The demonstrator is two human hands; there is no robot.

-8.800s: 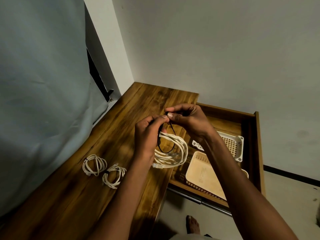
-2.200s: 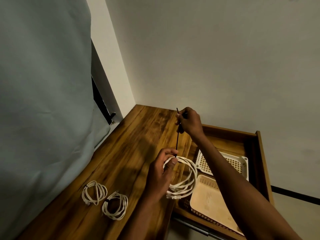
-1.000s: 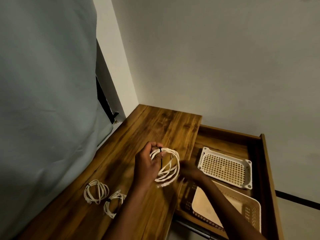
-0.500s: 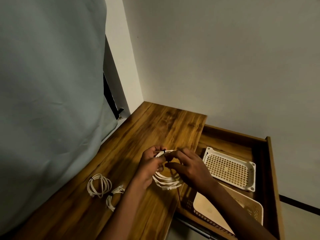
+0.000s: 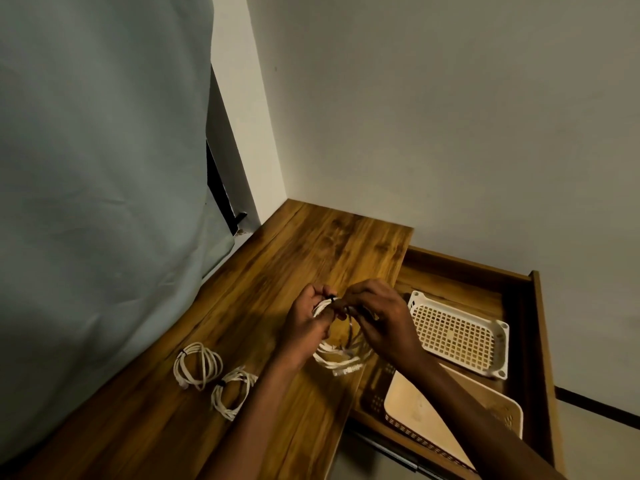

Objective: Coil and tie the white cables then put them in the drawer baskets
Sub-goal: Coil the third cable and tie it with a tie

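A coiled white cable (image 5: 337,356) hangs over the right edge of the wooden tabletop (image 5: 311,244). My left hand (image 5: 304,323) grips the top of the coil, where a black tie (image 5: 331,299) wraps it. My right hand (image 5: 381,323) pinches the loose end of that tie beside the left fingers. Two tied white coils (image 5: 197,365) (image 5: 232,393) lie on the table to the left. In the open drawer (image 5: 540,341) sit a white perforated basket (image 5: 457,334) and a beige basket (image 5: 509,417) nearer me.
A grey-blue curtain (image 5: 104,168) hangs along the table's left side. Plain walls (image 5: 433,116) meet at the corner behind the table. The floor shows below the drawer's front edge.
My right hand, which pulled the black tie upward 2.2 s ago, dropped low and then came back to the top of the coil. The view has tilted upward.
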